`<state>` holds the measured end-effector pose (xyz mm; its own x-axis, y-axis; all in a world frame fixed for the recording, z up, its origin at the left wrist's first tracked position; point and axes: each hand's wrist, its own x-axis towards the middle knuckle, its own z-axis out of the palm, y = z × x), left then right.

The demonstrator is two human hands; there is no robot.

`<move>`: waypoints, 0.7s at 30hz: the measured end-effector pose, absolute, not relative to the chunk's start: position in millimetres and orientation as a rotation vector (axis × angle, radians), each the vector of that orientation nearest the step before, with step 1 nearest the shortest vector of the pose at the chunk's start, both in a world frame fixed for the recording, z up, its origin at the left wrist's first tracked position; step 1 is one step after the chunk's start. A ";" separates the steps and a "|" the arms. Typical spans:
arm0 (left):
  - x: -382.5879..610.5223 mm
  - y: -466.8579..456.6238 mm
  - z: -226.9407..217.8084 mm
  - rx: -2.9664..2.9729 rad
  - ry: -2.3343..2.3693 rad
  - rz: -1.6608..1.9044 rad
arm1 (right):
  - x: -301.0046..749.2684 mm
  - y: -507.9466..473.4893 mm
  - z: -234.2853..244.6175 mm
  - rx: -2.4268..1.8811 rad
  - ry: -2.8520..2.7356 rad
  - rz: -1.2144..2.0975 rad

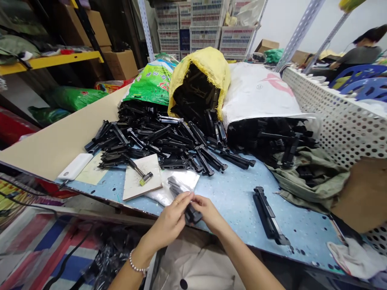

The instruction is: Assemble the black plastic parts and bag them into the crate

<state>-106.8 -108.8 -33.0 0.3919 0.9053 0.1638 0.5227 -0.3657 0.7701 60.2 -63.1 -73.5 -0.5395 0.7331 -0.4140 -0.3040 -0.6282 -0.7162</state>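
Over the table's front edge, my left hand (pixel 169 221) and my right hand (pixel 208 210) are closed around a long black plastic part (pixel 193 216). It tilts away from me, and my fingers cover its middle. Just beyond it lies a clear plastic bag (pixel 190 180). Left of that, a small hammer (pixel 142 174) rests on a pale square board (pixel 153 189). A heap of similar black parts (pixel 163 137) spreads across the back of the table. One separate black part (pixel 269 217) lies to the right of my right hand.
Behind the heap, a green sack (pixel 148 84), a yellow sack (pixel 208 64) and a white sack (pixel 260 92) hold or cover black parts. A white flat device (pixel 75 166) lies at left. A perforated white panel (pixel 338 108) borders the right. A person (pixel 363 52) sits beyond it.
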 end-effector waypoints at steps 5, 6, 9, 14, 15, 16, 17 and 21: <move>-119.7 -111.9 -32.8 1.889 1.345 1.004 | 67.7 -76.2 -62.7 -0.780 -0.437 2.394; -119.8 -111.4 -32.7 1.927 1.377 1.041 | 68.4 -77.5 -63.1 -0.723 -0.334 2.437; -108.5 -115.0 -32.9 2.135 1.287 1.059 | 65.8 -77.4 -68.2 -0.764 -0.343 2.356; -79.6 -126.8 -32.6 2.224 1.140 0.864 | 60.6 -79.0 -73.2 -1.111 -1.023 1.585; -77.7 -128.6 -29.7 2.210 1.164 0.825 | 60.7 -82.6 -70.7 -1.151 -1.134 1.468; -78.4 -131.0 -25.3 2.196 1.190 0.805 | 61.4 -87.4 -66.5 -1.162 -1.232 1.406; -82.4 -134.5 -19.4 2.183 1.220 0.801 | 63.2 -92.6 -60.8 -1.138 -1.332 1.414; -131.2 -162.2 -1.9 2.084 1.383 0.642 | 97.3 -103.3 -30.0 -0.957 -1.743 1.577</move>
<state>-131.2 -162.2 -1.9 0.3559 0.9305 0.0863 0.6667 -0.3175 0.6743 97.3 -103.3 -30.0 -0.5640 0.8249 -0.0375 0.1193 0.0365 -0.9922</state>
